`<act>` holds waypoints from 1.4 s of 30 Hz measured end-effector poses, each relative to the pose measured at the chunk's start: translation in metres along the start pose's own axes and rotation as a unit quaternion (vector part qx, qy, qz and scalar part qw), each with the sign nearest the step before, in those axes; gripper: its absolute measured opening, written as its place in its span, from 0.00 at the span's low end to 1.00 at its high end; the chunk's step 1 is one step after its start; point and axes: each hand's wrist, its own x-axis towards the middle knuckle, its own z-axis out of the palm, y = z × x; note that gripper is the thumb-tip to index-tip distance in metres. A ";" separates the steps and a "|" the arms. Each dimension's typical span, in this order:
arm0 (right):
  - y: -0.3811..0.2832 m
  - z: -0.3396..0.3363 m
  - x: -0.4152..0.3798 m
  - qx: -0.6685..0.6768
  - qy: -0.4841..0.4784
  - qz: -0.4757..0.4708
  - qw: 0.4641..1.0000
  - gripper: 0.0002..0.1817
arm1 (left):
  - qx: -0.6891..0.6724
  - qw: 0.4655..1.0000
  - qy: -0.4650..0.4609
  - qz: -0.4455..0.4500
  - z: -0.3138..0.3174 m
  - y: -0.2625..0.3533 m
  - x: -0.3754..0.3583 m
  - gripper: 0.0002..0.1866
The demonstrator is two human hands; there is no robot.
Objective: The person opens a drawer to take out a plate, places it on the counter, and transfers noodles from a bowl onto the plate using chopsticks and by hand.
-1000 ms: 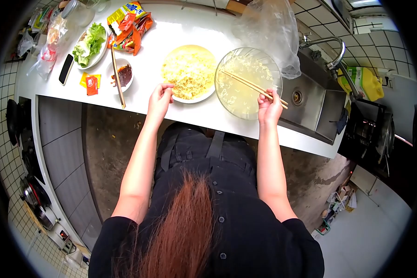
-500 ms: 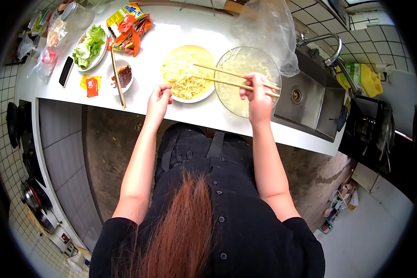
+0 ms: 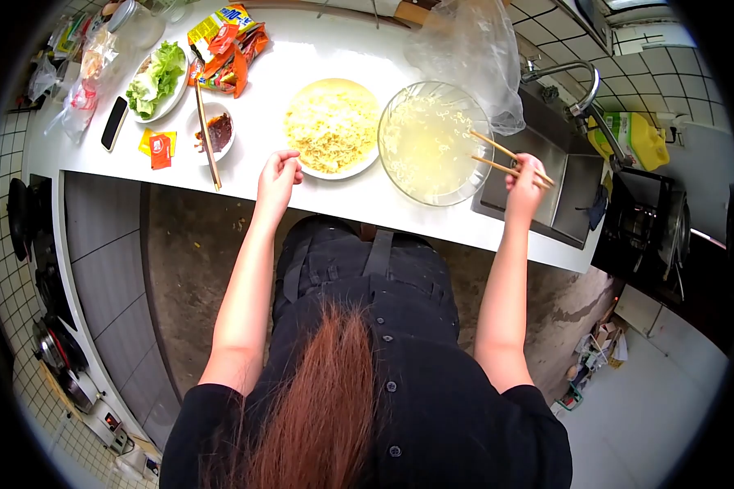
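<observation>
My right hand (image 3: 527, 181) grips a pair of wooden chopsticks (image 3: 497, 148) over the sink's near-left part, with their tips just over the right rim of the glass bowl (image 3: 434, 145). Cloudy liquid with noodle bits fills that bowl. To its left, touching or nearly so, stands a white plate of yellow noodles (image 3: 332, 129). My left hand (image 3: 280, 173) is beside the plate's lower left edge, fingers curled together; whether something small is between them is hidden. A small bowl of dark red sauce (image 3: 219, 133) has another pair of chopsticks (image 3: 205, 134) resting across it.
Lettuce on a plate (image 3: 160, 77), a phone (image 3: 114, 124), sauce packets (image 3: 161, 151) and orange wrappers (image 3: 227, 53) lie at the left. A clear plastic bag (image 3: 481, 57) sits behind the glass bowl. The steel sink (image 3: 575, 183) and faucet (image 3: 583, 102) are at the right.
My right hand has moved right with the chopsticks, from above the noodle plate and glass bowl to the bowl's right side over the sink. My left hand has hardly moved.
</observation>
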 end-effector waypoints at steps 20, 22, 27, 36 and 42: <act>0.028 0.041 0.002 0.250 -0.192 0.194 0.929 0.12 | 0.002 1.000 -0.004 0.002 0.001 0.003 -0.005 0.09; 0.027 0.040 0.000 0.253 -0.191 0.198 0.927 0.12 | 0.003 1.000 -0.007 0.003 0.001 0.003 -0.004 0.09; 0.031 0.039 -0.003 0.283 -0.183 0.217 0.916 0.12 | 0.000 1.000 -0.010 0.006 0.003 0.005 -0.004 0.09; 0.045 0.038 -0.006 0.352 -0.160 0.270 0.882 0.11 | 0.004 1.000 -0.021 0.008 0.004 0.004 -0.004 0.09; 0.046 0.041 -0.007 0.346 -0.135 0.276 0.886 0.11 | 0.039 0.998 -0.041 0.024 0.023 0.007 -0.003 0.10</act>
